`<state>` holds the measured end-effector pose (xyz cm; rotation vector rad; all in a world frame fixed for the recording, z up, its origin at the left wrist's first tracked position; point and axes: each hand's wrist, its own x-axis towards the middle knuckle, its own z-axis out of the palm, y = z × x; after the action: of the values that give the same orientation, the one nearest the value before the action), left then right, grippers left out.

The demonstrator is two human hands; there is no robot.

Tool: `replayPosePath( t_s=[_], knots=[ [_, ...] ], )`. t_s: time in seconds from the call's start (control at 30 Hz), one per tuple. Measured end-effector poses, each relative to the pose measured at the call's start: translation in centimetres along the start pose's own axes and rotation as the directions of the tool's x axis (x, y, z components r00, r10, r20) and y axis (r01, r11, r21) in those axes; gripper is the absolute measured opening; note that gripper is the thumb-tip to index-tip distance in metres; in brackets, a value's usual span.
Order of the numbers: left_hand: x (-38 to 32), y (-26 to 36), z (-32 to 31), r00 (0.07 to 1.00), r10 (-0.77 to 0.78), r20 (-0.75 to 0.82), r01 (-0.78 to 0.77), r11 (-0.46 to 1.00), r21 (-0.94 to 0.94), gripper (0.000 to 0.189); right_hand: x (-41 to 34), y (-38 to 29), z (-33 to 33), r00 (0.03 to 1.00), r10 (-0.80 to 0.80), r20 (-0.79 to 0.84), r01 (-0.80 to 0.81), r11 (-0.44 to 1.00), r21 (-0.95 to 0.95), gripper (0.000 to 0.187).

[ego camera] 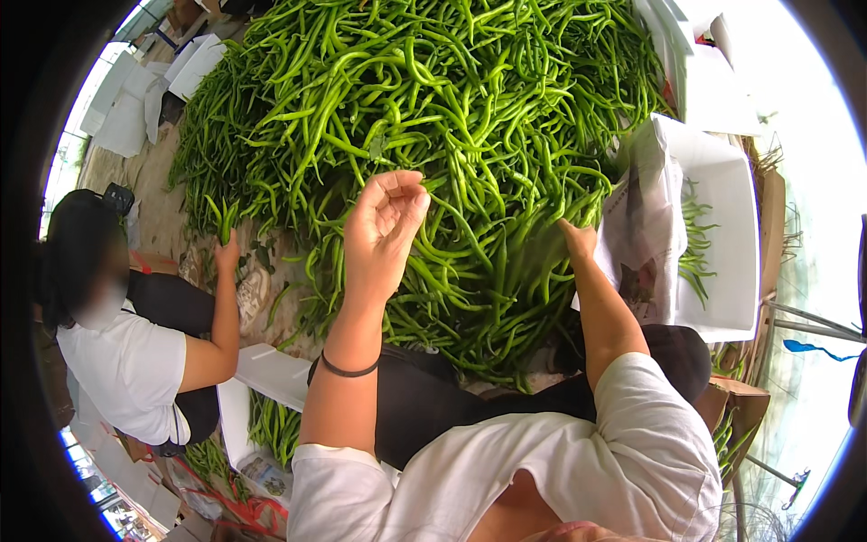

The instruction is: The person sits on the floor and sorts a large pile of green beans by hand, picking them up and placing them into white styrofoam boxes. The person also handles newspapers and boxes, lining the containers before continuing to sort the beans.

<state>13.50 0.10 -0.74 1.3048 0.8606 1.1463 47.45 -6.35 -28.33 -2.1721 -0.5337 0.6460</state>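
Observation:
A large heap of long green chili peppers fills the space before me. My left hand is raised over its near part, palm turned inward, with fingers curled and thumb a little apart. A pepper tip shows just past those fingertips, and I see nothing held between them. At the heap's right side, my right hand closes around a bunch of green peppers; its fingers are partly hidden. Close to that hand stands a white foam box, with printed paper over its near wall and several peppers inside.
To the left a co-worker sits with a few peppers in one hand. An opened white foam box holding peppers is between us. Cardboard boxes stand at right; red strapping lies at lower left.

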Motion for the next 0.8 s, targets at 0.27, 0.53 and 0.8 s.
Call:
replayPosePath(
  t_s=[0.27,0.53,0.8],
  knots=[
    [0.1,-0.3,0.5,0.998,0.059,-0.008,-0.06,0.996,-0.071,0.021,-2.5,-4.1,0.6,0.875,0.091,0.476,-0.195,0.965,0.174,0.034],
    [-1.0,0.7,-1.1,0.991,0.121,-0.061,-0.124,0.991,-0.051,0.018,-8.5,-6.6,-2.0,0.908,-0.178,0.379,0.045,0.941,0.336,0.025],
    [-1.5,0.5,-1.6,1.0,-0.014,-0.024,0.012,0.995,-0.101,0.017,-12.4,-20.4,-9.1,0.855,-0.362,0.372,-0.01,0.706,0.708,0.024]
  ],
)
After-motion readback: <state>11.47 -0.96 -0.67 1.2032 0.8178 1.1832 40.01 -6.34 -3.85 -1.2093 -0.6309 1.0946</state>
